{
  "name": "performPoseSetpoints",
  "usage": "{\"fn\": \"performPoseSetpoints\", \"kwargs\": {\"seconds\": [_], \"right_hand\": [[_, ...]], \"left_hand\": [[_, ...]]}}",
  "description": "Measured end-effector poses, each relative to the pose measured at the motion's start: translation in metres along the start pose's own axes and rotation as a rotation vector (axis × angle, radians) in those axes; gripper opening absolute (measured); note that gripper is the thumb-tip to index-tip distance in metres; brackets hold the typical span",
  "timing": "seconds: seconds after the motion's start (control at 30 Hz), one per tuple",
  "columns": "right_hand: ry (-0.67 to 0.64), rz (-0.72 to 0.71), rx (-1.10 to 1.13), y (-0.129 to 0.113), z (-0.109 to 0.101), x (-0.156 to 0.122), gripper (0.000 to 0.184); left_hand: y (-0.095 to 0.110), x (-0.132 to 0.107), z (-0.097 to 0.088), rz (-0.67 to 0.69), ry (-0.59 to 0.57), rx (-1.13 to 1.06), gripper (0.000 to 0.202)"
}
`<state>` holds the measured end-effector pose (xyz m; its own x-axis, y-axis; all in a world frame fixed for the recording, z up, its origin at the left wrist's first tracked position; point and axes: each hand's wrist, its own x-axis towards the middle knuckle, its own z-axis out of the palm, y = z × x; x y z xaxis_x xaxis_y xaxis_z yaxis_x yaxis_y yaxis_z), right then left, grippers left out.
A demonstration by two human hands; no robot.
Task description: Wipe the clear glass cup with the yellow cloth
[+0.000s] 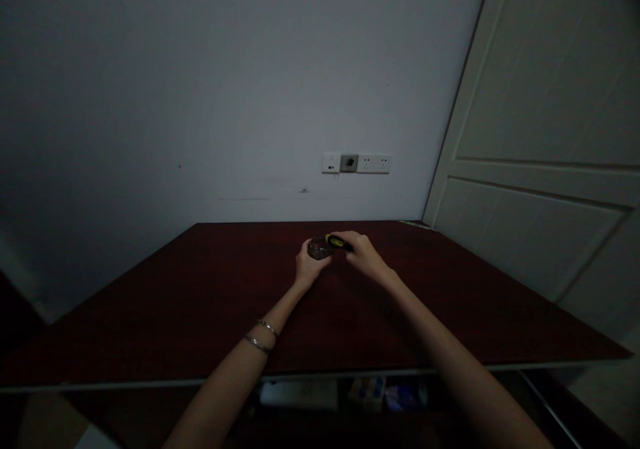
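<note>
Over the far middle of the dark red table, my left hand (308, 265) is closed around a small clear glass (319, 249). It looks tilted, with its opening towards the right. My right hand (364, 252) grips a black-and-yellow rounded object (337, 241) at the right side of the glass. The dim light hides what kind of object this is. Its yellow end sits close to the glass's rim, and I cannot tell whether the two touch. Two bracelets circle my left wrist.
The dark red tabletop (215, 289) reaches back to a pale wall with a row of sockets (356, 163). A white panelled door (540, 169) stands at the right. Under the table's front edge lie a white box (300, 394) and some coloured packages (369, 392).
</note>
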<state>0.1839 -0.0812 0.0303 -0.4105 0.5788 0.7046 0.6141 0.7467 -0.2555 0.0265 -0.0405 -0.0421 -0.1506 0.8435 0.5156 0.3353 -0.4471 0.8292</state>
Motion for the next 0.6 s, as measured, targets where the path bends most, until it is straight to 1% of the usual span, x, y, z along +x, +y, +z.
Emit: {"fn": "performPoseSetpoints", "kwargs": {"seconds": [0.07, 0.2, 0.3, 0.37, 0.43, 0.5, 0.6], "right_hand": [[-0.019, -0.033, 0.035, -0.006, 0.005, 0.006, 0.061], [-0.176, -0.173, 0.103, -0.023, 0.018, 0.01, 0.062], [-0.254, -0.229, 0.116, -0.028, 0.019, 0.007, 0.066], [-0.262, -0.215, 0.13, -0.025, 0.015, 0.004, 0.069], [-0.257, -0.178, 0.145, -0.018, 0.008, 0.002, 0.069], [-0.24, -0.13, 0.152, -0.009, 0.002, 0.001, 0.066], [-0.216, -0.077, 0.146, 0.005, -0.005, -0.002, 0.061]], "left_hand": [[-0.003, 0.0, 0.001, 0.028, -0.023, -0.016, 0.068], [-0.016, 0.001, 0.001, 0.152, -0.063, -0.114, 0.066], [-0.02, 0.001, 0.001, 0.209, -0.066, -0.127, 0.069], [-0.017, 0.0, 0.001, 0.197, -0.09, -0.099, 0.073], [-0.011, -0.001, 0.002, 0.156, -0.116, -0.065, 0.075], [-0.005, -0.003, 0.003, 0.113, -0.129, -0.028, 0.075], [0.0, -0.005, 0.003, 0.067, -0.111, 0.012, 0.074]]}}
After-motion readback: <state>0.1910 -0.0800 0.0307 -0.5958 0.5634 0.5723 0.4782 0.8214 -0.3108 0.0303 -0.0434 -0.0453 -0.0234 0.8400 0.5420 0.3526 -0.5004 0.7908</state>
